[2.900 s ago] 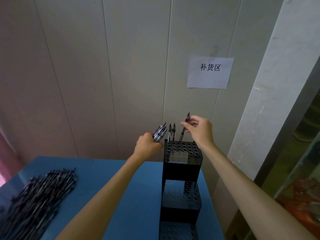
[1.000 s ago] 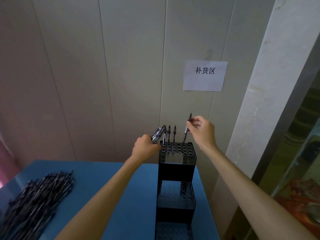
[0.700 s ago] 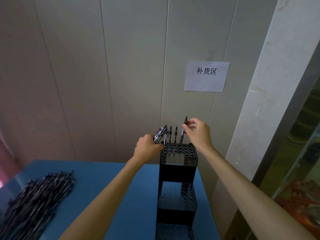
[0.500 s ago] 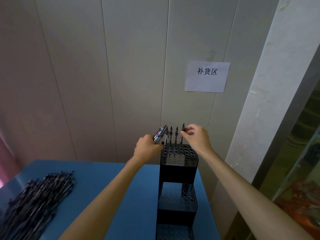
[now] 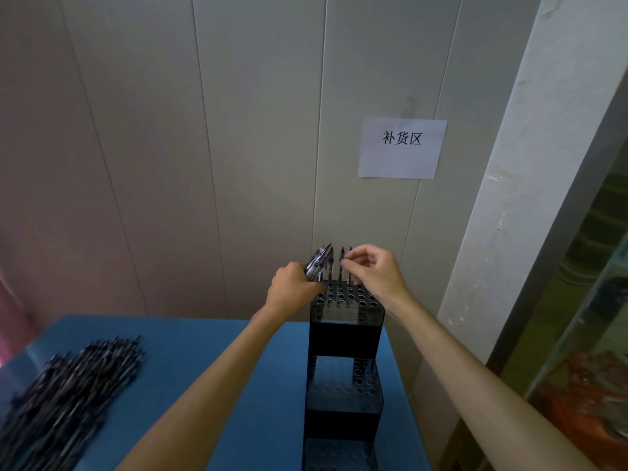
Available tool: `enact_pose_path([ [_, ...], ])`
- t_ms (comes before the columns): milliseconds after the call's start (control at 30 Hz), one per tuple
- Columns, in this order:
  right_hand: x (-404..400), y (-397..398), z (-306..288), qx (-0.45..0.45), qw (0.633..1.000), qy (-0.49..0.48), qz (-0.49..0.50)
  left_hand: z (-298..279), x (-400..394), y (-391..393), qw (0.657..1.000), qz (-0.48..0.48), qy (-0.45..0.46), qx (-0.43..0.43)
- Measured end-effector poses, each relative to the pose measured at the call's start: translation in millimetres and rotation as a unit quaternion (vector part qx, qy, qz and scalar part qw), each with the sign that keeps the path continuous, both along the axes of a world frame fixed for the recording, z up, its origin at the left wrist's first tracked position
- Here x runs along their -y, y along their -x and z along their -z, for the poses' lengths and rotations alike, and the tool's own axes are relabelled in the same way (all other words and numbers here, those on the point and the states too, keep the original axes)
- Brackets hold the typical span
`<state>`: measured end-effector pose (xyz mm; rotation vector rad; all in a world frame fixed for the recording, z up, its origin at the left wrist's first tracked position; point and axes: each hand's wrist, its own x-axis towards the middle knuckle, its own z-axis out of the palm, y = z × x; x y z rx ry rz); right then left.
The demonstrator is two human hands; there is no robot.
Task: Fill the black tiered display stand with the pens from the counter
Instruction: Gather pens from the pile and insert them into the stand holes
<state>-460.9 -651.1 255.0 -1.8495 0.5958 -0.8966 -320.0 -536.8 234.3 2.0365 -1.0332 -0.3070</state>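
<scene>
Head view, looking down (close).

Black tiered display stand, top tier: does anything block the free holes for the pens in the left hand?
Nothing visible does. The left hand grips a bundle of dark pens beside the black tiered display stand. Only upright standing pens fill its back row; the nearer holes are open.

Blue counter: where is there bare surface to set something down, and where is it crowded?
Bare counter lies between the pen pile at the left edge and the stand on the right, under the left forearm. Crowded: the stand's top tier, where the left hand grips a pen bundle beside the right hand.
</scene>
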Motion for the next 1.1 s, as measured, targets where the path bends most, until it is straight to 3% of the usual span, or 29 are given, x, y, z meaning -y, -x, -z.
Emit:
enact_pose_path([
  [100, -9, -3, -3, -0.010, 0.994, -0.056, -0.090, -1, 4, 4, 1.000, 0.006, 0.001, 0.003],
  [267, -14, -1, 2, -0.012, 0.990, -0.070, -0.123, -3, 7, 11, 0.999, 0.037, 0.024, -0.008],
  [700, -15, -14, 12, 0.078, 0.987, -0.130, -0.061, -19, 6, 9, 0.998, 0.040, 0.040, -0.015],
  [967, -1, -10, -7, 0.196, 0.958, -0.208, 0.006, -16, 3, 2, 1.000, 0.001, -0.006, 0.003],
  [1100, 26, 6, -22, 0.199, 0.967, -0.146, 0.068, -4, -3, -9, 1.000, -0.020, -0.013, -0.013],
])
